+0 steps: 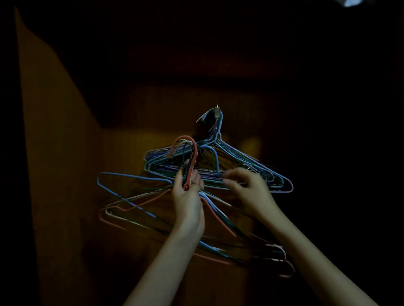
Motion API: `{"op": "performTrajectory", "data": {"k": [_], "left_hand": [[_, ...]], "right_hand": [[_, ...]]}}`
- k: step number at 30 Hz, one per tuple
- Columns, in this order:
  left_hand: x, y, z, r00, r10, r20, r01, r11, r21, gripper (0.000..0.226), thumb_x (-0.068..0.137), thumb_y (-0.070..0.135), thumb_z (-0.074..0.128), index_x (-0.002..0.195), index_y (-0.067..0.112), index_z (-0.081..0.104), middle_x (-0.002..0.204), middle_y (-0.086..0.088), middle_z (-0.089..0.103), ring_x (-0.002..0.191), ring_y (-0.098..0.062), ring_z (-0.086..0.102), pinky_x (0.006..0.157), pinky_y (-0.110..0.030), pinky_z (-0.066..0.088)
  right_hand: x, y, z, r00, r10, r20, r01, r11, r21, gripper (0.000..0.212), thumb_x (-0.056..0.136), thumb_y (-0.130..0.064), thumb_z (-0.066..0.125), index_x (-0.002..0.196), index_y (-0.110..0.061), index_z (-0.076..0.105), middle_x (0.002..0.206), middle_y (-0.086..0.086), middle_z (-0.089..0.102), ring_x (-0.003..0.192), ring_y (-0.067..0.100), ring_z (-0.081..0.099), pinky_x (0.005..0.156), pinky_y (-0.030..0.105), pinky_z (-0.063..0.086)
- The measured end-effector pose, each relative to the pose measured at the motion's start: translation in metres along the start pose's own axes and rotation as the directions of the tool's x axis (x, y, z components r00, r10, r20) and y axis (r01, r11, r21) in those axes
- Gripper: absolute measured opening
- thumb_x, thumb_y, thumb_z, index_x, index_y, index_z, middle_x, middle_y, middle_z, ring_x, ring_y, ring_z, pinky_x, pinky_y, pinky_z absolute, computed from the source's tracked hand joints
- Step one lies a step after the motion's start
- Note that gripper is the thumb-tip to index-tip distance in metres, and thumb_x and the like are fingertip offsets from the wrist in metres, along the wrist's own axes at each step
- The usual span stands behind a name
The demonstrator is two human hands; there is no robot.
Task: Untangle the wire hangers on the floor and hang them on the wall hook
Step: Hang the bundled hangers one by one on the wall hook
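Note:
Several blue, purple and green wire hangers (258, 168) hang together from a small wall hook (216, 108) on a dim brown wall. Below and in front of them my left hand (188, 196) grips the necks of a second bunch of hangers (135, 201), with an orange hook (188, 150) sticking up above my fingers. That bunch fans out left and right, down past my wrists. My right hand (247, 187) is raised beside the hung hangers, its fingers curled at their bottom bars; whether it holds a wire is too dark to tell.
The scene is very dark. A lighter brown panel or door edge (50, 131) runs down the left side. A pale patch (352, 2) shows at the top right corner.

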State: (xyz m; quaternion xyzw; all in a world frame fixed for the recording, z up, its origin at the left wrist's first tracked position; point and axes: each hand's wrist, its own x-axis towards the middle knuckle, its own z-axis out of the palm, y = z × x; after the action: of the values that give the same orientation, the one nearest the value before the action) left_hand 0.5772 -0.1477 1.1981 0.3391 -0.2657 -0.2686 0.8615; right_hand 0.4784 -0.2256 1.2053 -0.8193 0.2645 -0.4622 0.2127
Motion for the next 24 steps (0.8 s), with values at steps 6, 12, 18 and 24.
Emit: {"op": "performTrajectory", "data": {"k": [6, 12, 18, 24], "left_hand": [[-0.008, -0.006, 0.002, 1.000, -0.024, 0.012, 0.025, 0.999, -0.024, 0.060, 0.092, -0.019, 0.030, 0.141, 0.014, 0.038, 0.136, -0.016, 0.050, 0.126, -0.023, 0.048, 0.110, -0.034, 0.035], [-0.016, -0.010, -0.003, 0.998, -0.030, 0.050, 0.031, 0.999, -0.030, 0.058, 0.092, -0.016, 0.037, 0.140, 0.016, 0.039, 0.114, -0.008, 0.058, 0.117, -0.022, 0.053, 0.106, -0.032, 0.037], [-0.021, -0.016, -0.007, 0.997, -0.028, 0.073, 0.025, 0.999, 0.044, 0.046, 0.093, -0.009, 0.044, 0.135, 0.011, 0.046, 0.104, -0.008, 0.060, 0.099, -0.018, 0.058, 0.076, -0.020, 0.047], [-0.017, -0.005, -0.016, 0.998, -0.059, 0.005, 0.059, 0.994, -0.087, 0.054, 0.093, -0.013, 0.039, 0.142, 0.009, 0.034, 0.132, -0.022, 0.049, 0.121, -0.029, 0.052, 0.099, -0.032, 0.042]], "right_hand": [[-0.023, -0.007, 0.009, 0.979, 0.053, 0.198, -0.098, 0.969, 0.226, 0.024, 0.087, -0.011, 0.062, 0.083, -0.035, 0.062, 0.088, -0.008, 0.068, 0.082, 0.001, 0.064, 0.075, 0.020, 0.053], [-0.029, -0.007, 0.008, 0.972, 0.131, 0.194, -0.175, 0.957, 0.232, 0.025, 0.090, -0.007, 0.057, 0.074, -0.025, 0.064, 0.072, 0.002, 0.062, 0.067, 0.015, 0.056, 0.061, 0.027, 0.044], [-0.025, -0.002, 0.006, 0.987, 0.162, 0.016, -0.162, 0.986, 0.039, 0.027, 0.092, -0.014, 0.055, 0.070, -0.028, 0.058, 0.071, -0.006, 0.061, 0.074, 0.013, 0.059, 0.076, 0.038, 0.050], [-0.016, 0.010, -0.021, 0.983, 0.099, -0.152, -0.100, 0.995, 0.003, 0.013, 0.094, -0.014, 0.053, 0.083, -0.021, 0.059, 0.077, -0.006, 0.060, 0.078, 0.011, 0.055, 0.067, 0.020, 0.041]]}}
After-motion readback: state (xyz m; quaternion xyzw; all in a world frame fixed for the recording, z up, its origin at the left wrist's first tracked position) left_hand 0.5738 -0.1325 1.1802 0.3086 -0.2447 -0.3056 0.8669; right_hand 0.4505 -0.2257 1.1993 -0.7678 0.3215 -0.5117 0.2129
